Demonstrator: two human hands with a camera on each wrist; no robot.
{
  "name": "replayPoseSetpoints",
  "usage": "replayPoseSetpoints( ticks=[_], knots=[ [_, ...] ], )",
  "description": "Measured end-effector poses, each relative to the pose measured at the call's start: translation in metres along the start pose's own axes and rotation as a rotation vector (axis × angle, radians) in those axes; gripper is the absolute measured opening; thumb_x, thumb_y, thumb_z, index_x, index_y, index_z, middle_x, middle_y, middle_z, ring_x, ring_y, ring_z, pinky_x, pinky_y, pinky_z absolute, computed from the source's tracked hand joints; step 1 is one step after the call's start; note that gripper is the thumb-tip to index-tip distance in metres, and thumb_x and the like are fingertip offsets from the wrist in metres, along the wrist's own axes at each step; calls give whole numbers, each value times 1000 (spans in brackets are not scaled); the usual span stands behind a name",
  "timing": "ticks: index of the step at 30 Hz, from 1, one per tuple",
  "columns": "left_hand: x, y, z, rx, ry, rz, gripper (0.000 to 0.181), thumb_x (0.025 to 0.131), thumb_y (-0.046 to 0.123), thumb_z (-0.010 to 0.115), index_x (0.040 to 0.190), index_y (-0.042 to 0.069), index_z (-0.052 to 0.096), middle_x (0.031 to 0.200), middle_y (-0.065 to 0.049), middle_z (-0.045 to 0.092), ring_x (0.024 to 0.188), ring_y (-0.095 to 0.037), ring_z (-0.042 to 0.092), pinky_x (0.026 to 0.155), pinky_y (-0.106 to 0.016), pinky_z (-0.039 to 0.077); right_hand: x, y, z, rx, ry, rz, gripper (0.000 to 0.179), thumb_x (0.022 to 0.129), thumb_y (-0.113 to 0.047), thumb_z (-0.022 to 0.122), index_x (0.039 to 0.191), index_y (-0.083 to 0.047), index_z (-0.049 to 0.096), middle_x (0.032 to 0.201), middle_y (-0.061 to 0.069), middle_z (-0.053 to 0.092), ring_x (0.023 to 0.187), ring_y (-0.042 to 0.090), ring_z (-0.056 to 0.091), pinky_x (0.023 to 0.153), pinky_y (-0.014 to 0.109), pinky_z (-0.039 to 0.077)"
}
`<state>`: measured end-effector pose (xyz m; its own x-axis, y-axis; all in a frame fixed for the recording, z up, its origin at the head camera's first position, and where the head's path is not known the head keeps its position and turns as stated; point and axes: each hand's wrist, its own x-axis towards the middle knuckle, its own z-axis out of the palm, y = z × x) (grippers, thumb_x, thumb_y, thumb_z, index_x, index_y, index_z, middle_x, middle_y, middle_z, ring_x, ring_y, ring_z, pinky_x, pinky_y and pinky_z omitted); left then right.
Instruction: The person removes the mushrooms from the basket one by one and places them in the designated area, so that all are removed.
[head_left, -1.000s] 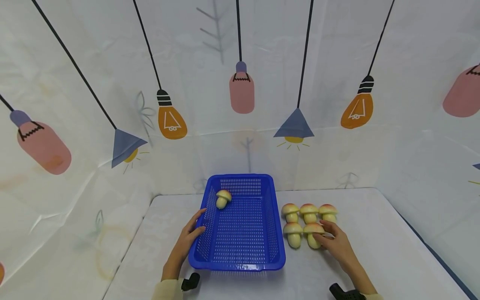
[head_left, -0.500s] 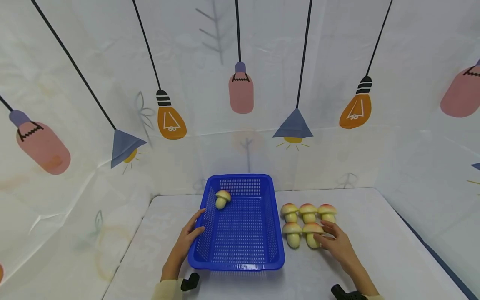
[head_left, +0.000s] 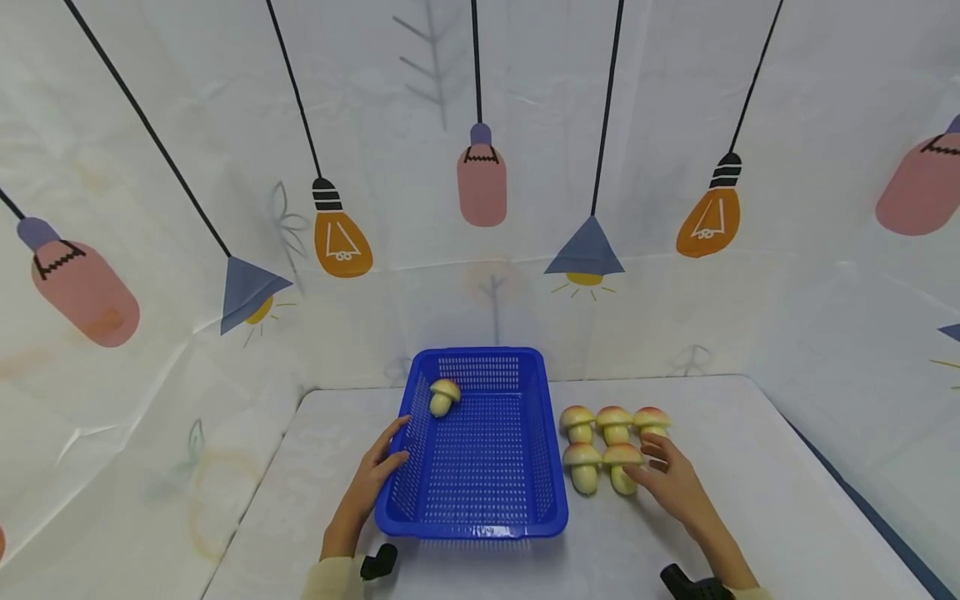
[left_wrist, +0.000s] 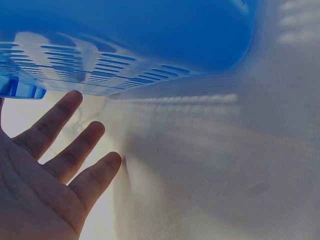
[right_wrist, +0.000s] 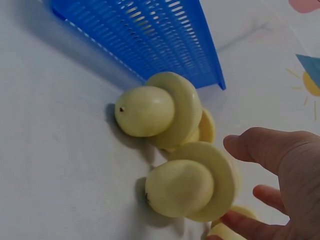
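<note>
My left hand [head_left: 367,479] rests on the left rim of a blue plastic basket [head_left: 474,531]. Three of its fingers [left_wrist: 95,177] extend straight below the basket's outer wall in the left wrist view. My right hand [head_left: 675,483] is beside the front right toy mushroom [head_left: 624,477], thumb and fingers spread around its cap side. In the right wrist view, a gap shows between the thumb [right_wrist: 255,145] and that mushroom's cap, while a fingertip is right at the cap's lower edge. Another toy mushroom [head_left: 584,477] lies left of it. One more mushroom [head_left: 444,397] lies inside the basket.
Behind the front pair, three more mushrooms [head_left: 615,425] form a row, yellow with reddish caps. All these stand on a white table [head_left: 765,483] right of the basket. A white cloth backdrop [head_left: 637,325] printed with lamps rises behind the table.
The right thumb and fingers have spread slightly apart beside the front right mushroom. The left hand, basket and mushrooms stay in place; the head view shifts slightly.
</note>
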<state>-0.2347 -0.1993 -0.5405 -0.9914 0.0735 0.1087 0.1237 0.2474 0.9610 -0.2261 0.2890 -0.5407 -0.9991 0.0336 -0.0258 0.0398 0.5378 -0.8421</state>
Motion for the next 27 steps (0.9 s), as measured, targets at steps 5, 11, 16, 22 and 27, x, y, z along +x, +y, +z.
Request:
replayPoseSetpoints(
  ticks=[5,11,16,22,27],
  knots=[
    [0,1,0,-4,0,7,60,102,18,54,160,22,39,161,-26,38,131,-46,53,98,-53,49,-2,-9,-5,2,1,-22,81,95,-37,73,154,3,34,149,35,46,137,54,44,108,60,43],
    [-1,1,0,8,4,13,60,101,18,54,160,21,39,161,-26,37,132,-47,52,98,-54,49,-2,-26,-10,35,40,-44,78,96,-37,71,154,1,35,151,33,45,141,51,41,111,61,39],
    [-2,2,0,6,7,6,60,102,18,54,159,22,39,162,-25,36,133,-47,51,99,-56,48,1,-48,-6,80,56,-67,76,96,-35,73,153,-2,36,154,31,42,144,50,37,115,63,32],
    [-3,4,1,13,7,-6,60,101,20,54,159,23,40,162,-26,36,132,-47,52,98,-58,50,9,-76,7,99,54,-127,76,95,-33,73,154,-3,36,154,28,41,146,46,36,116,64,30],
    [-2,3,1,6,4,-5,60,101,19,54,159,23,40,160,-26,39,130,-45,54,97,-56,51,15,-98,23,72,34,-199,77,94,-32,74,156,-6,36,156,28,42,146,47,38,112,67,34]
  ],
)
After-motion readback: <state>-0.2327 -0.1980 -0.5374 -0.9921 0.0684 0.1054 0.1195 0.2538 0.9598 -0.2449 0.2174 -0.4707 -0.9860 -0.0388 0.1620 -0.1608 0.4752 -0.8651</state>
